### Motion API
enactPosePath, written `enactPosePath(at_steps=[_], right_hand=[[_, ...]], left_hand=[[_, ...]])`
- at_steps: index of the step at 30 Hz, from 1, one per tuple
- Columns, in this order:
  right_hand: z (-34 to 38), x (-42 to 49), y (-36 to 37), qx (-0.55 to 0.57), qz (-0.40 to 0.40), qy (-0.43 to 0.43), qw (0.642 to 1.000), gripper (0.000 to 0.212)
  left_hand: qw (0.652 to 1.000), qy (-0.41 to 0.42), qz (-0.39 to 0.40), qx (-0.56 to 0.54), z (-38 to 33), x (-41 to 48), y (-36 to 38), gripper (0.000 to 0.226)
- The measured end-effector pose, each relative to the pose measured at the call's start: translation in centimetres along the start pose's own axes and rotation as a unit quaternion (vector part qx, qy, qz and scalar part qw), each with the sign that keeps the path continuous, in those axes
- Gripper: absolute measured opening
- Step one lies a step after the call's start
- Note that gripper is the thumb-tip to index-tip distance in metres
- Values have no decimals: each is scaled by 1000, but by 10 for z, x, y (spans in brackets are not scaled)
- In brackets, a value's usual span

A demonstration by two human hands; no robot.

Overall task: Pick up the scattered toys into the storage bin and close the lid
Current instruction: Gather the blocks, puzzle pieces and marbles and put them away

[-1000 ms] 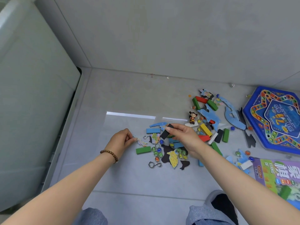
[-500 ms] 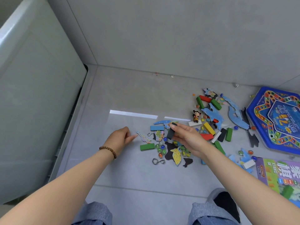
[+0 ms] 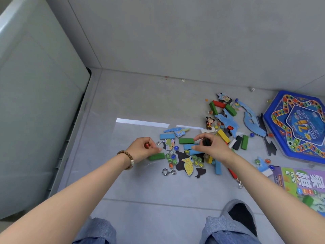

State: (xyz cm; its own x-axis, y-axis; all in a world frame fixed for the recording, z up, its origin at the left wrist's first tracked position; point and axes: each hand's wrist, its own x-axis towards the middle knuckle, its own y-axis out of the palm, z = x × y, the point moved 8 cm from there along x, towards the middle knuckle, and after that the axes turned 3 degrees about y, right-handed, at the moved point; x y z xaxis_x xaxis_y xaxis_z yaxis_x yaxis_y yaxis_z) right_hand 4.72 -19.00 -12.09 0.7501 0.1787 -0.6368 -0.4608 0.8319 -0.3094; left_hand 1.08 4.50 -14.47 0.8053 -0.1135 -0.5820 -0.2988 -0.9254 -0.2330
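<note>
1. Toys lay scattered on the floor [image 3: 140, 187], centre to right: blocks [image 3: 186, 140], marbles [image 3: 170, 160], flat puzzle pieces [image 3: 188, 164] and a hook [image 3: 168, 172].
2. The right hand [image 3: 213, 148] pinched a black block [image 3: 205, 142] just above the pile. The left hand [image 3: 143, 149] was curled round a small red piece [image 3: 146, 145], seemingly a marble, just beside a green block [image 3: 156, 156].
3. The blocks looked light and stiff, best taken by their long sides. The marbles, smooth and apt to roll, would suit scooping. The thin pieces would need lifting by an edge.
4. The bin [image 3: 35, 120], apparently the pale wall at left, stood well apart from the pile, its lid not visible.
5. A blue board [image 3: 274, 147] and a game box [image 3: 302, 182] lay at right.
</note>
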Motion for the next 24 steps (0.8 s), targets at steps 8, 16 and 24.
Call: enactPosePath(at_steps=[8,16,24], right_hand=[[-11,1,-13,-84,-42,-20,995,30],[-12,10,-14,-87,-69,-34,993,31],[-6,20,-5,-125,-109,-46,985,24]], left_hand=[[973,51,-11,224,0,-1,-1,24],[945,88,3,315,-6,-1,12,19],[997,-2,3,-77,-17,-3,8,20]])
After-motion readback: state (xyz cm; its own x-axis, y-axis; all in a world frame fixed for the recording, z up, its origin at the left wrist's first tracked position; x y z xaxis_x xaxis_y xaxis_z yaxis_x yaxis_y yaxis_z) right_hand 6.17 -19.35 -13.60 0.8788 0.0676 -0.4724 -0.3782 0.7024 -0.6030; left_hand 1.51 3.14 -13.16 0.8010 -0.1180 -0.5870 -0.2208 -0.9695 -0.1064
